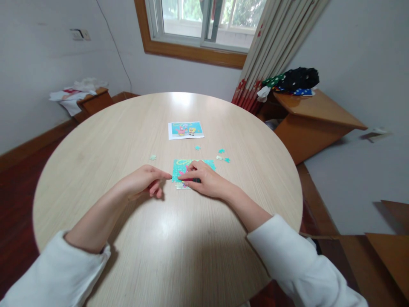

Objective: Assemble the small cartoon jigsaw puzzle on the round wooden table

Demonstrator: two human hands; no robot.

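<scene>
A partly joined jigsaw puzzle (pixel 209 163) lies flat in the middle of the table, mostly turquoise with a pink figure. My left hand (pixel 145 180) is at its left side, the index finger stretched out to the puzzle's edge and the other fingers loosely curled. Across the puzzle's centre and right part rests my right hand (pixel 204 179), fingers apart and fingertips on the lower left area. It hides much of the picture. A pale strip of puzzle pieces (pixel 181 186) shows along the bottom edge, below the right fingertips.
Behind the puzzle lies a printed reference picture (pixel 185 130). Loose turquoise pieces (pixel 221 151) and a pale piece (pixel 219 157) lie to the right, another pale piece (pixel 153 157) to the left. The round table (pixel 143 256) stands near a window, a curtain and a wooden cabinet (pixel 319 111).
</scene>
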